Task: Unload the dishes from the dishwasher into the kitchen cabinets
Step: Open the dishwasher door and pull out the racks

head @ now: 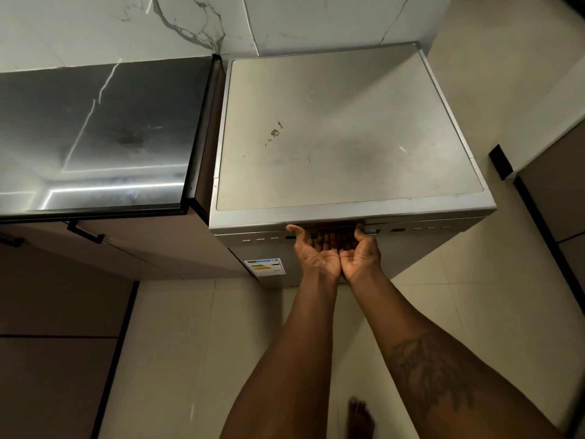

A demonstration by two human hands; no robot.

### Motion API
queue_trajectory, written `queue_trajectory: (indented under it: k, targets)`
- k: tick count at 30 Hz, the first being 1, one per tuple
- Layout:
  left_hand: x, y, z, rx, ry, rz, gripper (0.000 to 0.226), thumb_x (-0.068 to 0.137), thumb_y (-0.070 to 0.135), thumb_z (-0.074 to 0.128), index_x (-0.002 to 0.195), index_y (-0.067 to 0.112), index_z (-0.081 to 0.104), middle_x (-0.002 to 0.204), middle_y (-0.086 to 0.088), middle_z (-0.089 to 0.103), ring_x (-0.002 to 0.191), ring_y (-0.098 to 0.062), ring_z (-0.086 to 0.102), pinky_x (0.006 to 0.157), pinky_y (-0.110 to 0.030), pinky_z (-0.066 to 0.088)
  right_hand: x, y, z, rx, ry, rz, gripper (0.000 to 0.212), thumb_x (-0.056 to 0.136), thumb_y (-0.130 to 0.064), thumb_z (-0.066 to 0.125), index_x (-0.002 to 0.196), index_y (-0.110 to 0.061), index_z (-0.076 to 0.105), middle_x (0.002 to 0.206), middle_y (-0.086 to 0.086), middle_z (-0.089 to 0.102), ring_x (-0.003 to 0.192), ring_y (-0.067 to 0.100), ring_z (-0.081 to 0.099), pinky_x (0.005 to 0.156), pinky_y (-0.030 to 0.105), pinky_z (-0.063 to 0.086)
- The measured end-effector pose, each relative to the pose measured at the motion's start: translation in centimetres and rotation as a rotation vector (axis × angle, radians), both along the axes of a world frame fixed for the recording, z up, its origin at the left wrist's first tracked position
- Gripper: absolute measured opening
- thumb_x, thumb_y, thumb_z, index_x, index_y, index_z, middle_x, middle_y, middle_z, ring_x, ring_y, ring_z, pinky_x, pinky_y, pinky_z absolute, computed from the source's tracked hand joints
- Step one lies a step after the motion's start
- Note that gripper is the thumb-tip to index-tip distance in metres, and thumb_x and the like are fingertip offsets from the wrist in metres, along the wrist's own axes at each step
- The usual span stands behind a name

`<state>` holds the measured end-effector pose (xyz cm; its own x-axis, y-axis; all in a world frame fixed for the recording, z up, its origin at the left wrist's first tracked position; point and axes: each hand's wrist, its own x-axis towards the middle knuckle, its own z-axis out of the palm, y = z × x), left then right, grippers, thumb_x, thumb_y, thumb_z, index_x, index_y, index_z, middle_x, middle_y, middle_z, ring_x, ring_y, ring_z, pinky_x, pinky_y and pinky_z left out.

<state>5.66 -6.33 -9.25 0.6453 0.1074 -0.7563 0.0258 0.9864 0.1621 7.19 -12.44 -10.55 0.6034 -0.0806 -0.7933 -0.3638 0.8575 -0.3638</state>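
Door-opening step judged in hand: the closed dishwasher (pixel 348 128), beside the tabletop (pixel 95 131), is gripped at its door handle (pixel 329 229) by left hand (pixel 311 253) and right hand (pixel 361 255), palms up, fingers (pixel 329 242) hooked into the recess; dishes unseen inside, so a steady outward pull is called for.

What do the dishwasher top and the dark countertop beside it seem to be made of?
Dishwasher top: likely brushed or painted metal, matte silver-grey, with scuffs and small stains. Countertop: probably polished dark stone or a look-alike, glossy, since it mirrors light strips.
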Motion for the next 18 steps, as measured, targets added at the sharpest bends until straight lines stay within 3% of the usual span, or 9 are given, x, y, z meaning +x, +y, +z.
queue_trajectory:
  k: [5, 9, 12, 13, 16, 18]
  targets:
    - [0.0, -0.1, -0.2, 0.04, 0.011, 0.004, 0.074, 0.084, 0.063, 0.069, 0.127, 0.004, 0.056, 0.123, -0.016, 0.059, 0.118, -0.033, 0.06, 0.108, -0.047, 0.048, -0.1, 0.0, -0.5, -0.017, 0.016, 0.009, 0.04, 0.091, -0.012, 0.064, 0.13, -0.002, 0.057, 0.128, 0.022, 0.062, 0.112, 0.037, 0.062, 0.099, 0.047, 0.051]
    - [-0.3, -0.5, 0.3, 0.042, 0.042, -0.069, 0.068, 0.083, 0.07, 0.064, 0.112, 0.008, 0.062, 0.109, -0.018, 0.065, 0.099, -0.036, 0.064, 0.079, -0.047, 0.056, -1.1, 0.2, -0.7, -0.12, 0.067, 0.011, 0.045, 0.081, -0.026, 0.081, 0.117, -0.004, 0.065, 0.116, 0.018, 0.066, 0.102, 0.034, 0.065, 0.093, 0.049, 0.055]
    - [-1.5, -0.7, -0.1, 0.1, 0.122, -0.131, 0.083, 0.071, 0.071, 0.076, 0.125, 0.009, 0.063, 0.117, -0.021, 0.068, 0.104, -0.04, 0.067, 0.09, -0.053, 0.058, -2.9, 0.0, -1.1, -0.227, 0.121, 0.058, 0.053, 0.067, -0.038, 0.09, 0.103, -0.007, 0.066, 0.11, 0.015, 0.07, 0.099, 0.034, 0.068, 0.088, 0.051, 0.058]
    - [-1.9, -0.8, -0.2, 0.131, 0.172, -0.146, 0.088, 0.065, 0.069, 0.08, 0.126, 0.009, 0.061, 0.116, -0.02, 0.069, 0.102, -0.038, 0.069, 0.087, -0.052, 0.059, -3.3, 0.0, -1.0, -0.276, 0.145, 0.063, 0.051, 0.069, -0.039, 0.089, 0.102, -0.007, 0.066, 0.106, 0.014, 0.071, 0.096, 0.032, 0.069, 0.085, 0.049, 0.059]
    - [-2.7, -0.7, 0.6, 0.321, 0.396, -0.174, 0.095, 0.061, 0.066, 0.085, 0.128, 0.006, 0.054, 0.111, -0.015, 0.067, 0.09, -0.031, 0.069, 0.064, -0.038, 0.06, -3.9, -0.3, 0.6, -0.658, 0.322, 0.151, 0.059, 0.069, -0.048, 0.087, 0.106, -0.007, 0.066, 0.105, 0.011, 0.07, 0.094, 0.029, 0.069, 0.08, 0.04, 0.06]
    - [-3.1, -0.2, 0.6, 0.534, 0.567, -0.22, 0.109, 0.056, 0.069, 0.087, 0.138, 0.01, 0.043, 0.12, -0.016, 0.061, 0.093, -0.031, 0.067, 0.068, -0.039, 0.059, -4.4, -0.9, 2.0, -0.931, 0.338, 0.16, 0.07, 0.065, -0.043, 0.091, 0.116, -0.007, 0.059, 0.12, 0.014, 0.063, 0.108, 0.031, 0.063, 0.085, 0.039, 0.056]
